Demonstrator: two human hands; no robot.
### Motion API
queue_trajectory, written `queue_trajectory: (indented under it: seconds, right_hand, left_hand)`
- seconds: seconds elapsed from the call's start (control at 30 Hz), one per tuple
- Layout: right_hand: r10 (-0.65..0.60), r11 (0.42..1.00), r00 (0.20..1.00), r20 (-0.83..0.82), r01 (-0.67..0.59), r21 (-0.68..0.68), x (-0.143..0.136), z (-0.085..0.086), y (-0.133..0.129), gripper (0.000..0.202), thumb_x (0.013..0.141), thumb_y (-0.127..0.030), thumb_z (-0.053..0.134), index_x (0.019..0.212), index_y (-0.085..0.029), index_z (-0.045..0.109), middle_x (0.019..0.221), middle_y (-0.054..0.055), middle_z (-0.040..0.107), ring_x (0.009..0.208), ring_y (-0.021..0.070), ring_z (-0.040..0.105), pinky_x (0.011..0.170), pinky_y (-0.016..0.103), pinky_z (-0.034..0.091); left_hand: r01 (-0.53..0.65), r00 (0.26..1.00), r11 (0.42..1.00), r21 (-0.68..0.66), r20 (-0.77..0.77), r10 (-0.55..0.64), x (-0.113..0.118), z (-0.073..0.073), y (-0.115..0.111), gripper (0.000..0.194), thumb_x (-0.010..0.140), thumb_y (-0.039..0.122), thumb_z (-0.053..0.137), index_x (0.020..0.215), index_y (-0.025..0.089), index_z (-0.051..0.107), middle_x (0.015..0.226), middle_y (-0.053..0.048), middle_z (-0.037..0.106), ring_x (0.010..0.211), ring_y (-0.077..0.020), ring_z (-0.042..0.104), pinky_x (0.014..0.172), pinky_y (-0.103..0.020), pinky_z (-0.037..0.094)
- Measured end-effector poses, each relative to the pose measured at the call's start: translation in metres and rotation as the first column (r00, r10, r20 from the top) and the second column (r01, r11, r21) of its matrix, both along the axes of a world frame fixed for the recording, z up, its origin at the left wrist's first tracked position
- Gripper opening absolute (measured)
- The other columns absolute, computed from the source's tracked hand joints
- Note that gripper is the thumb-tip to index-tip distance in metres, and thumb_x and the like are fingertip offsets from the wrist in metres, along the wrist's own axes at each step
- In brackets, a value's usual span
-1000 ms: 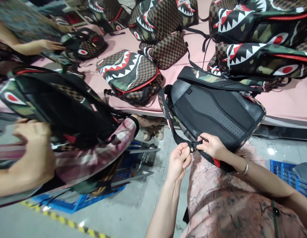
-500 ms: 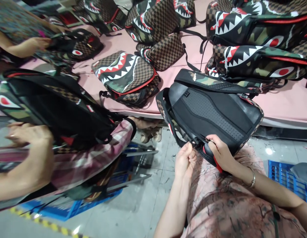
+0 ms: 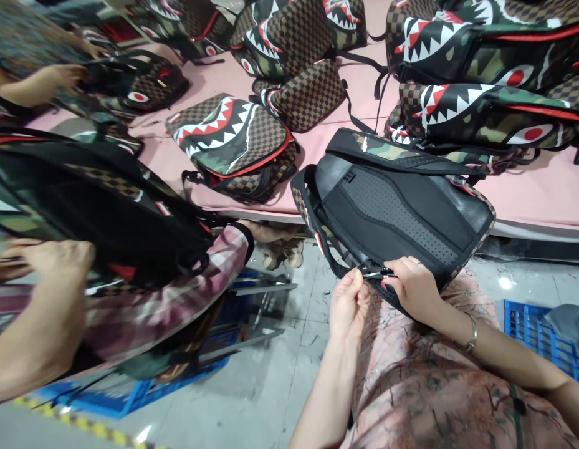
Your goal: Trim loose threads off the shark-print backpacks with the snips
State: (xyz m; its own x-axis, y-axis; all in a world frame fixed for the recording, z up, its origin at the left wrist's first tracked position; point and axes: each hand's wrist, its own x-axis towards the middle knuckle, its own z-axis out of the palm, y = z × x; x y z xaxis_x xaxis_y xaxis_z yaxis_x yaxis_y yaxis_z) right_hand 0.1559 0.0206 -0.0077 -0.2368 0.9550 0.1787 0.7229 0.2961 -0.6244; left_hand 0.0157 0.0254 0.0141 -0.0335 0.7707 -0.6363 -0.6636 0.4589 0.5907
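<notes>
A backpack (image 3: 411, 212) lies with its black padded back panel up, partly over the table's edge and against my lap. At its near edge my left hand (image 3: 349, 302) is closed, fingertips pinching black strap webbing. My right hand (image 3: 415, 287) is closed beside it, on what looks like a pair of thread snips (image 3: 377, 274). Their slim metallic part points at my left fingertips. The handle is mostly hidden by my fingers. A checkered shoulder strap (image 3: 312, 218) loops off the backpack's left side.
The pink-covered table (image 3: 532, 193) bears several shark-mouth backpacks (image 3: 237, 140). At left, a co-worker's hand (image 3: 60, 268) is on a black-backed backpack (image 3: 106, 199). Farther back another person handles a bag (image 3: 149, 87). Blue crates (image 3: 527, 330) stand on the floor either side.
My right hand has turned and shifted slightly, and a metallic tip now shows between my hands. The red part below it is mostly covered. The co-worker's backpack has moved left.
</notes>
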Motion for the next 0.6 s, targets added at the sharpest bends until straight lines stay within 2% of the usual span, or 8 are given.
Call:
queue_trajectory:
  seconds: [0.3,0.4,0.5,0.6]
  right_hand:
    - [-0.002,1.0,1.0,-0.001,0.002,-0.026,0.003,0.003,0.003,0.02,0.09,-0.024,0.041,0.085,-0.017,0.059,0.083,0.007,0.062,0.078,0.0206,0.052,0.07,0.03,0.036]
    - [0.0,0.998,0.994,-0.106,-0.008,-0.067,0.003,0.005,0.003,0.017,0.088,-0.021,0.042,0.082,-0.018,0.058,0.08,0.005,0.062,0.078,0.0192,0.053,0.07,0.029,0.037]
    - [-0.031,0.989,0.955,-0.297,-0.013,-0.148,0.004,0.006,0.002,0.016,0.086,-0.02,0.04,0.08,-0.019,0.055,0.079,0.003,0.062,0.076,0.0166,0.055,0.07,0.027,0.038]
    - [-0.09,0.978,0.916,-0.392,0.006,-0.21,0.006,0.006,0.003,0.014,0.086,-0.024,0.04,0.084,-0.02,0.054,0.079,0.001,0.061,0.076,0.0161,0.055,0.069,0.026,0.04]
  left_hand:
    - [0.007,1.0,1.0,0.01,-0.011,-0.007,0.0,-0.004,-0.002,0.027,0.055,0.016,0.078,0.068,0.01,0.055,0.048,0.009,0.041,0.036,0.0025,0.034,0.034,-0.007,0.026]
    - [0.046,0.998,0.999,0.01,-0.05,-0.046,-0.004,-0.002,-0.005,0.03,0.054,0.02,0.079,0.072,0.011,0.057,0.05,0.007,0.046,0.04,0.0001,0.04,0.039,-0.009,0.031]
    - [0.124,0.976,0.992,0.039,-0.187,-0.114,-0.014,0.0,-0.01,0.031,0.052,0.023,0.079,0.074,0.012,0.06,0.058,0.003,0.055,0.05,-0.0041,0.049,0.048,-0.013,0.039]
    - [0.179,0.883,0.978,0.103,-0.455,-0.113,-0.03,-0.002,-0.019,0.026,0.051,0.019,0.078,0.068,0.013,0.059,0.063,0.003,0.057,0.057,-0.0058,0.051,0.055,-0.015,0.04]
